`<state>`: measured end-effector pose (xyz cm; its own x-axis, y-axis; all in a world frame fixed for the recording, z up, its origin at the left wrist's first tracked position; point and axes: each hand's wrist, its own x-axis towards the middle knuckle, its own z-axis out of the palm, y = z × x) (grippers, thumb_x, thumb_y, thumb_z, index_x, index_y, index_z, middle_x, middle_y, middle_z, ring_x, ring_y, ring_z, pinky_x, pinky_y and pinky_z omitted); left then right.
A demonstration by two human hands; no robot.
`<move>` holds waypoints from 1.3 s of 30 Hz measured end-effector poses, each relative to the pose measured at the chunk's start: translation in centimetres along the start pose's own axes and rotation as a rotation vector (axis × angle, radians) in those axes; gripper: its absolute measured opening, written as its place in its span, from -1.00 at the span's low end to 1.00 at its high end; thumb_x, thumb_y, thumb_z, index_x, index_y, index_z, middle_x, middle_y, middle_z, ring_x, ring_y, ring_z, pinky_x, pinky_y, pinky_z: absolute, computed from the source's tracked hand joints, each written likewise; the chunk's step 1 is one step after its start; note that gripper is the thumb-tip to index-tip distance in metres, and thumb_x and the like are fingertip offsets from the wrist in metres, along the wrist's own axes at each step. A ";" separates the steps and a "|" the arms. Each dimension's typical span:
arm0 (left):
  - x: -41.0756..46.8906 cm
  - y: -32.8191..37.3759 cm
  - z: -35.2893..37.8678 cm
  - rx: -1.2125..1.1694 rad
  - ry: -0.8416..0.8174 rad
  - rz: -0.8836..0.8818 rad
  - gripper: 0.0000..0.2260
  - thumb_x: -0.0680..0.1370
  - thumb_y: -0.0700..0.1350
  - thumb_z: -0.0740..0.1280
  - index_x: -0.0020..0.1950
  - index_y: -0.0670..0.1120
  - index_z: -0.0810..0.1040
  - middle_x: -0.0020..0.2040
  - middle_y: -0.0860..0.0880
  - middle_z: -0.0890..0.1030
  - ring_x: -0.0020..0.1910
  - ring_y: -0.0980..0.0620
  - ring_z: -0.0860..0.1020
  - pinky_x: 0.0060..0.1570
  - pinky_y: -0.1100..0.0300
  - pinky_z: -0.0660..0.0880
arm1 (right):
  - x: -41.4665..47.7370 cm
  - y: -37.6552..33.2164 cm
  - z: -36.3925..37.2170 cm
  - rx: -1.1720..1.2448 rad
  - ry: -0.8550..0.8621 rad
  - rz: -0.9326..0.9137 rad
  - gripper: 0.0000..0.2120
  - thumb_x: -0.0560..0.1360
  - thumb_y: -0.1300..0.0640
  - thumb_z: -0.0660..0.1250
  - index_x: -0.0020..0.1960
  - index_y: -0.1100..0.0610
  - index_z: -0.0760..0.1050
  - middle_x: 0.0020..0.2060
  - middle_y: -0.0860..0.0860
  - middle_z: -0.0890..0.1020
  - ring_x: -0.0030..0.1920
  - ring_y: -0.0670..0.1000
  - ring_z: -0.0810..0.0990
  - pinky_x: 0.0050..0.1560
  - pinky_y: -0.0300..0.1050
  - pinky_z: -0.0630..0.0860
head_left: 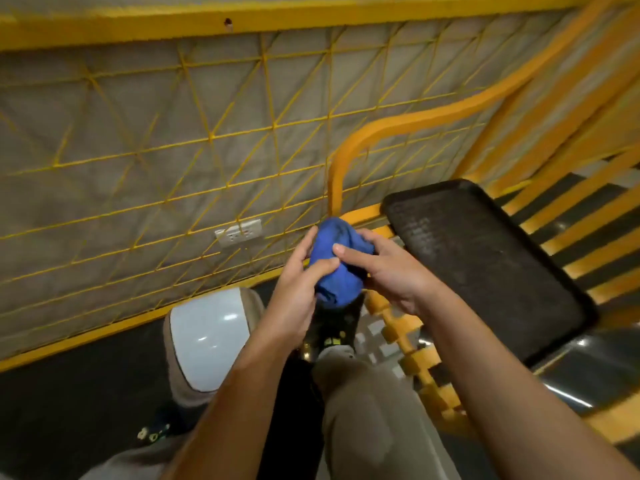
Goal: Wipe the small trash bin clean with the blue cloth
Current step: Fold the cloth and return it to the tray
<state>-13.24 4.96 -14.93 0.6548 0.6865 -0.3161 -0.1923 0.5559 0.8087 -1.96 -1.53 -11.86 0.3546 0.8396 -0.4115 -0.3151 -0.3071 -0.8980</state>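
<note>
A bunched-up blue cloth (337, 261) is held in the air between both hands at the centre of the view. My left hand (298, 289) grips its left side, thumb across the front. My right hand (384, 268) holds its right side, with the index finger lying over the top. The small trash bin (204, 341), with a glossy white lid and beige sides, stands on the dark floor below and to the left of my hands, by my left leg. Neither hand nor the cloth touches the bin.
A yellow wire-mesh fence (207, 150) runs along the wall ahead, with a white wall socket (239, 233) behind it. A black padded seat (485, 265) on a yellow metal frame (408, 123) stands to the right. My legs and shoes are below.
</note>
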 end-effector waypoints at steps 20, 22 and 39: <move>12.5 -13.1 20.5 0.691 -0.094 -0.278 -0.90 0.47 -0.26 0.38 -0.04 -0.17 0.59 -0.05 -0.12 0.60 -0.11 0.02 0.54 -0.10 0.20 0.51 | -1.3 0.8 -27.4 -0.184 0.385 0.478 -0.89 0.59 0.23 0.17 0.07 0.22 0.43 -0.03 0.13 0.57 -0.02 0.07 0.56 0.03 -0.01 0.53; 13.5 -15.0 20.8 0.726 -0.054 -0.286 -0.94 0.47 -0.25 0.38 -0.13 -0.11 0.57 -0.05 -0.10 0.60 -0.07 0.00 0.55 0.02 0.15 0.52 | -0.3 1.9 -28.0 -0.175 0.456 0.508 -0.87 0.61 0.23 0.12 0.05 0.24 0.42 0.01 0.15 0.54 0.00 0.08 0.54 0.00 -0.02 0.49; 12.9 -11.9 17.7 1.148 -0.131 0.044 -0.70 0.53 -0.11 0.30 0.25 -0.10 0.45 0.07 -0.02 0.57 0.08 0.05 0.51 0.04 0.25 0.38 | 0.2 0.7 -28.4 -0.596 0.803 0.266 -0.69 0.51 0.27 0.12 0.19 0.33 0.47 -0.06 0.18 0.46 -0.14 0.09 0.39 -0.34 -0.17 0.28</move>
<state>10.43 -1.08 -19.87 0.7476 0.6037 -0.2768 0.5165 -0.2665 0.8137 22.88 -14.32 -16.93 0.8888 0.2332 -0.3945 -0.0597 -0.7946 -0.6042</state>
